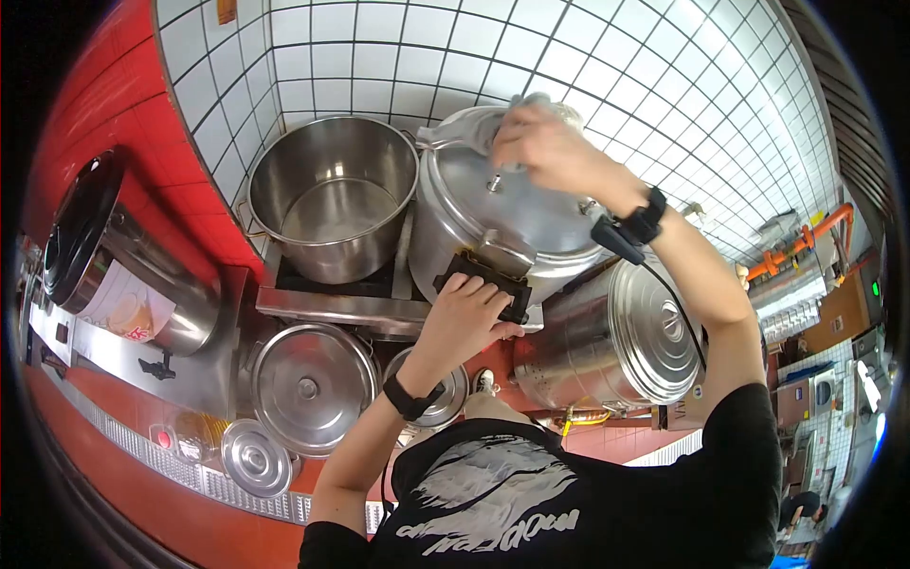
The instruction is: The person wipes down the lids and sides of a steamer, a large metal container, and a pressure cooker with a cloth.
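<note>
A large metal pressure cooker [445, 204] stands against the tiled wall, its domed lid [460, 175] on top. My left hand [466, 308] is at its near side, fingers closed over the black handle [512, 296]. Over the far part of the lid, my right hand [542, 144] grips a greyish cloth [474, 125] that lies against the lid. Motion blurs this hand a little. A small metal valve [494, 183] sticks up from the lid just below it. Each wrist wears a dark band.
Left of the cooker, an open steel stockpot [332, 256] sits on the stove [332, 305]. Lidded pots [313, 384] stand on the floor below. A tall lidded steel barrel [578, 332] is at the right. Another steel container [194, 284] with a black lid stands far left.
</note>
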The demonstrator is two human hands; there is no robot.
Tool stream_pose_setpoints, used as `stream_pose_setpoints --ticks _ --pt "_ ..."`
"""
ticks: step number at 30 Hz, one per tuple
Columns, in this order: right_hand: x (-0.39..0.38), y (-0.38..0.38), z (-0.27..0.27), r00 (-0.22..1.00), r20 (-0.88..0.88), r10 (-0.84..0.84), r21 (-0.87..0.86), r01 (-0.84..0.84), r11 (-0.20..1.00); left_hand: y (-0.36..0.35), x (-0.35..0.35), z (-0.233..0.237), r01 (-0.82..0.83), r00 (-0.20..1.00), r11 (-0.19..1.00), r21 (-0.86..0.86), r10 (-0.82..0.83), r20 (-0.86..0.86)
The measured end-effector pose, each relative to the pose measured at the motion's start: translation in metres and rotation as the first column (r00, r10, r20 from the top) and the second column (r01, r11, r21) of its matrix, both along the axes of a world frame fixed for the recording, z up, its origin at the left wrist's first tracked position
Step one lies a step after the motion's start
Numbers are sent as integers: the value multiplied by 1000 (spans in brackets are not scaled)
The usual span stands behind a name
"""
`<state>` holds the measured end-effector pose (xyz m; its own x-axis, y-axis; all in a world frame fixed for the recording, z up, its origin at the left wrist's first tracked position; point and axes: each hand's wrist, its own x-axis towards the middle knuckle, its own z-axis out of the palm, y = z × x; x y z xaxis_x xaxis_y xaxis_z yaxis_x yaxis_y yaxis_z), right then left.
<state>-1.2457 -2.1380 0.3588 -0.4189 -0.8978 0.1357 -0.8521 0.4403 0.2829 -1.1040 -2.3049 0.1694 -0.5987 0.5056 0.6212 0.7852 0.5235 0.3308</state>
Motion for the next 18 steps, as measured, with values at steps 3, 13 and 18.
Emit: stream_pose_setpoints --ticks 3,13,18 --pt "19 31 35 962 -271 -37 -332 -57 942 0 -1 0 -7 1000 1000 -4 6 -8" --pt "31 76 -19 987 -14 -158 -176 153 972 5 1 6 -32 999 999 3 31 15" --pt "12 134 -11 972 111 -206 -219 226 949 9 1 10 -49 999 999 6 49 23"
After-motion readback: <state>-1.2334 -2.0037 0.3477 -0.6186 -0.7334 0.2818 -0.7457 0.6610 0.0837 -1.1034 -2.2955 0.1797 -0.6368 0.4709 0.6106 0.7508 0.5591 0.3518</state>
